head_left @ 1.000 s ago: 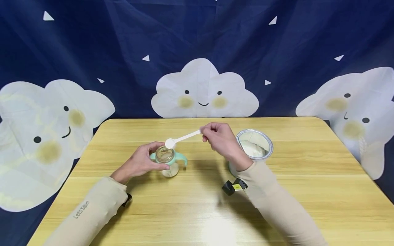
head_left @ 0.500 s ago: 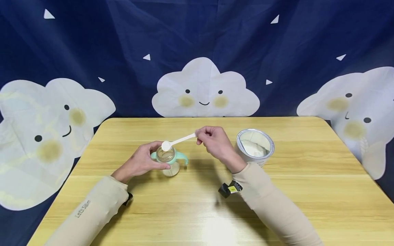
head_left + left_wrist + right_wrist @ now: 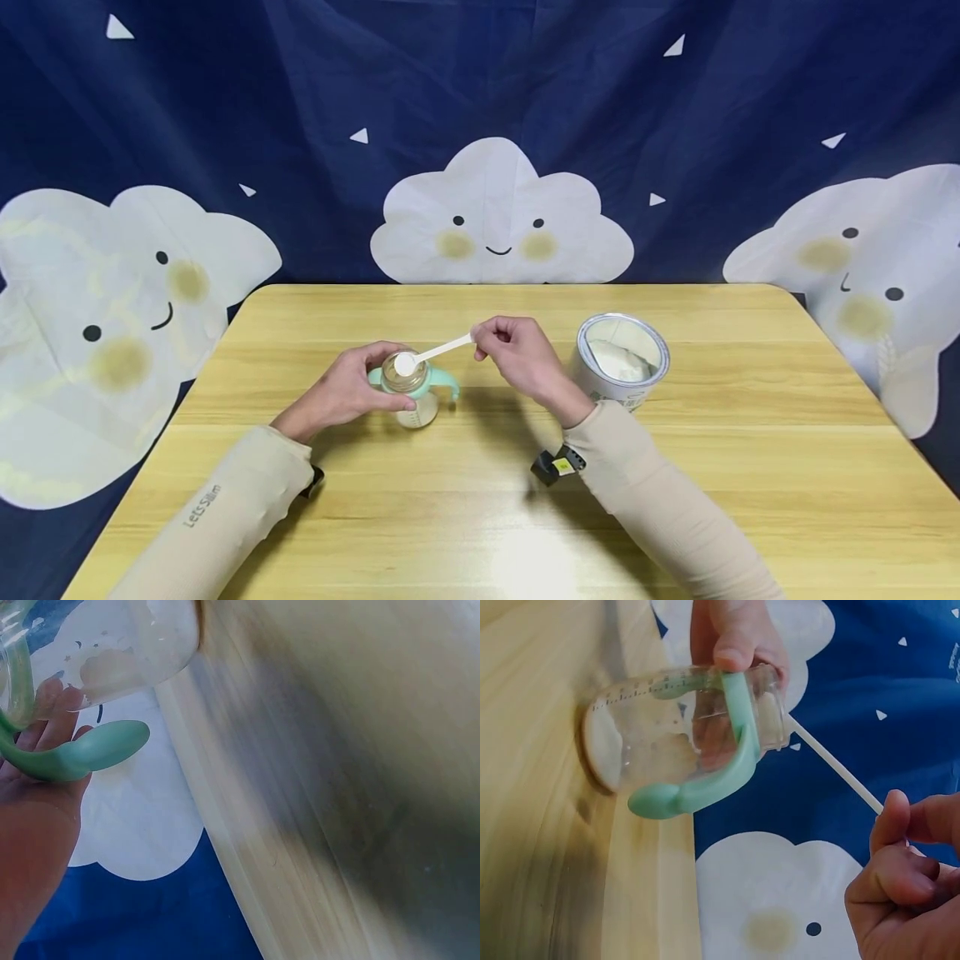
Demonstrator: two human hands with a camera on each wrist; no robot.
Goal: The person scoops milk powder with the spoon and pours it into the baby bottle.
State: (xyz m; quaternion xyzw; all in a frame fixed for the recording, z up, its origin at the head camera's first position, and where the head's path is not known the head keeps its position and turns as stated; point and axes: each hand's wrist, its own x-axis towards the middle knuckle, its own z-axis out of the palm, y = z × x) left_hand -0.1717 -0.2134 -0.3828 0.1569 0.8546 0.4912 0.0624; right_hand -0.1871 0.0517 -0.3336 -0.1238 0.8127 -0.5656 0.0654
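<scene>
A clear baby bottle (image 3: 420, 412) with a mint-green two-handled ring stands upright on the table, uncapped. My left hand (image 3: 351, 387) grips it round the neck, thumb in front. Between the thumb and fingers of my right hand (image 3: 522, 357) is the handle end of a white measuring scoop (image 3: 447, 345). In the right wrist view the scoop's handle (image 3: 838, 766) runs to the bottle mouth, with the bowl inside the clear neck (image 3: 769, 712). Whitish powder (image 3: 607, 746) lies at the bottle's base. The left wrist view shows one green handle (image 3: 112, 746) beside the left fingers.
An open milk powder can (image 3: 592, 383) with a silver rim stands right of the bottle, behind the right wrist, pale powder (image 3: 618, 362) inside. The wooden table (image 3: 450, 517) ends at a dark blue cloud-print curtain (image 3: 480, 75). A small black device (image 3: 557, 465) hangs at the right wrist.
The right hand has moved left and down, bringing the scoop's bowl from above the bottle into its mouth. More of the can now shows. The left hand stays on the bottle.
</scene>
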